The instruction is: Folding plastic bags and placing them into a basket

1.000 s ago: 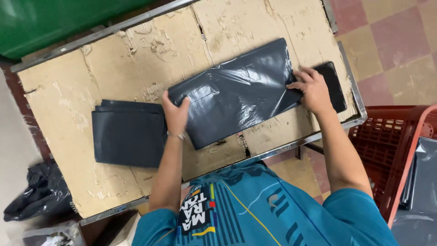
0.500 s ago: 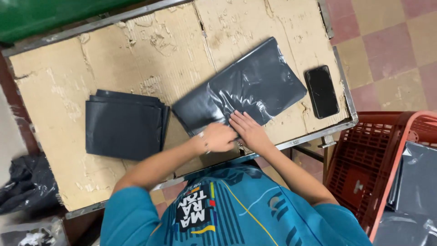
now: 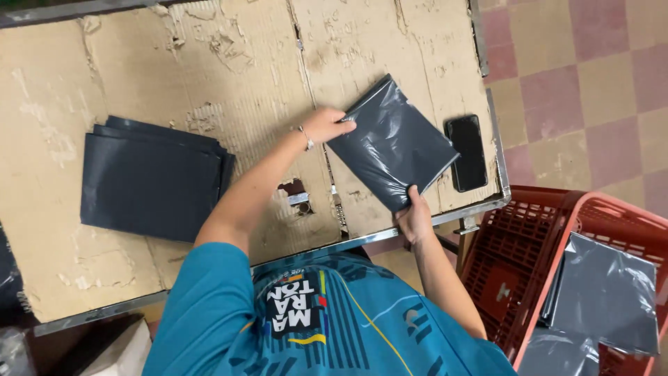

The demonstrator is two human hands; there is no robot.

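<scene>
A folded dark grey plastic bag (image 3: 393,143) lies on the cardboard-covered table (image 3: 229,76), turned at an angle. My left hand (image 3: 325,125) presses on its left edge. My right hand (image 3: 415,216) grips its near corner at the table's front edge. A black phone (image 3: 467,152) lies flat just right of the bag. A stack of folded dark grey bags (image 3: 153,177) rests on the left part of the table, apart from both hands.
A red plastic basket (image 3: 557,264) stands on the floor at the right and holds more grey bags (image 3: 605,292). The table has a metal rim (image 3: 390,233). Checkered tiles (image 3: 591,83) cover the floor to the right.
The bag was spread long across the table; now it is folded into a smaller rectangle. My left hand moved to its left edge and my right hand to its near corner.
</scene>
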